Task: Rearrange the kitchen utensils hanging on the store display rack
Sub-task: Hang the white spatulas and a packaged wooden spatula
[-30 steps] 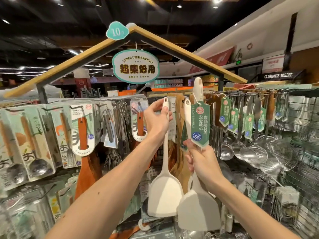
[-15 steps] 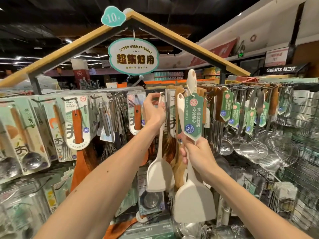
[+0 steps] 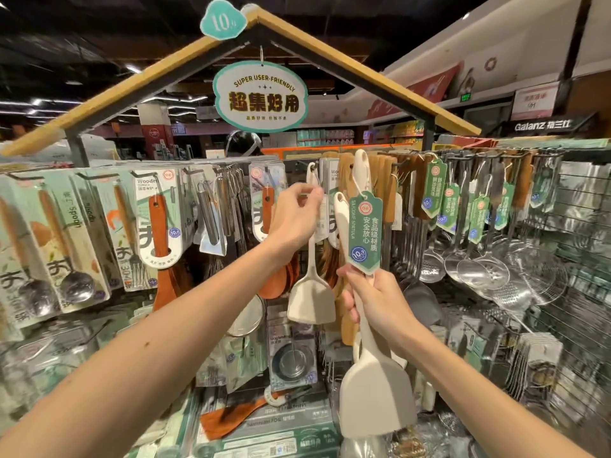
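Note:
My left hand pinches the upper handle of a cream silicone spatula, whose top loop sits at a hook on the rack's upper rail. The blade hangs straight down in front of wooden turners. My right hand grips the handles of two more cream spatulas, held upright a little to the right and nearer to me. A green price tag dangles on a string from the taller one. Whether the loop of the left spatula is fully over the hook is hidden.
Carded wooden spoons and turners hang left. Steel ladles and skimmers with green tags hang right, beside wire mesh strainers. Boxed goods fill the lower shelf. An oval sign hangs under the roof-shaped frame.
My left hand has carried its spatula up and away from me to the rail's hook. My right hand with the two spatulas has stayed beside it. The view has moved closer.

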Motion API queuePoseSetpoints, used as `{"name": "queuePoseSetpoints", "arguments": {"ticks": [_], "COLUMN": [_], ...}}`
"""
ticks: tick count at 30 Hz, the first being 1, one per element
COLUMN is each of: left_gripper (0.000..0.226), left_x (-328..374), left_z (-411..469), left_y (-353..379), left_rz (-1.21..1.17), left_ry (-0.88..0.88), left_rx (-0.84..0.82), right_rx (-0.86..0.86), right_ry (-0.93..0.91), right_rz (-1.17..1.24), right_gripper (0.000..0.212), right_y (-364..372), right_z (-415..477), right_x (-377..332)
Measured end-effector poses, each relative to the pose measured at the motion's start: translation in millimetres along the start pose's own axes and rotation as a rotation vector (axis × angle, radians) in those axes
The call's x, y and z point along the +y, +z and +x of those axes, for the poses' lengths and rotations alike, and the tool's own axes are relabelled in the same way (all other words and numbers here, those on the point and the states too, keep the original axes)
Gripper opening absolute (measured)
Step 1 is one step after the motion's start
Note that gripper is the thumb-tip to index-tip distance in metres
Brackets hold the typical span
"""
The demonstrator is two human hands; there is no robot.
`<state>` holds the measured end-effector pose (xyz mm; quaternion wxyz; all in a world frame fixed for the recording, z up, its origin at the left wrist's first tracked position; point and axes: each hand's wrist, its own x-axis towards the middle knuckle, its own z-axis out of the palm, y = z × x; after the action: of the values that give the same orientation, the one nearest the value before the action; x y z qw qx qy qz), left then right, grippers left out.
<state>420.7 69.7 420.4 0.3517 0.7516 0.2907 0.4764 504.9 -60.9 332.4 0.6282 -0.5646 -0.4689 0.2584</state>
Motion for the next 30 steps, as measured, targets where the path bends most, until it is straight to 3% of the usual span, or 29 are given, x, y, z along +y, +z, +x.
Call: {"name": "queuePoseSetpoints", "arguments": {"ticks": [4, 6, 8, 10, 13, 16, 22, 27, 30], "left_gripper": [0.065, 0.095, 0.119, 0.109, 0.065, 0.041, 0.035, 0.031, 0.024], "left_x": [4, 5, 4, 1, -7, -15, -23, -22, -24], "left_z": [-47, -67, -83, -99, -120, -131, -135, -135, -133], "left_y": [0, 2, 3, 2, 1, 0, -7, -23, -33], "left_rz": [-0.303, -0.363, -0.367, -0.311, -0.197, -0.082, -0.035, -0.021, 0.022], "left_ry": [-0.183, -0.243, -0.249, -0.231, -0.218, -0.192, -0.142, -0.151, -0.162], "left_rx": [-0.273, -0.301, -0.228, -0.136, -0.044, 0.02, 0.063, 0.078, 0.085], "right_rx": [-0.051, -0.093, -0.149, -0.201, -0.255, -0.286, -0.273, -0.217, -0.144], "right_ry": [0.043, 0.078, 0.104, 0.115, 0.158, 0.15, 0.153, 0.197, 0.214], "right_rz": [-0.12, -0.06, -0.019, -0.071, -0.101, -0.148, -0.149, -0.002, 0.028], "right_gripper": [0.03, 0.024, 0.025, 0.03, 0.031, 0.028, 0.029, 0.072, 0.078], "right_y": [11, 20, 28, 37, 44, 49, 55, 55, 50], "right_z": [-20, -30, -40, -53, -71, -83, -95, -98, -95], "right_x": [14, 18, 19, 22, 31, 34, 36, 42, 44]}}
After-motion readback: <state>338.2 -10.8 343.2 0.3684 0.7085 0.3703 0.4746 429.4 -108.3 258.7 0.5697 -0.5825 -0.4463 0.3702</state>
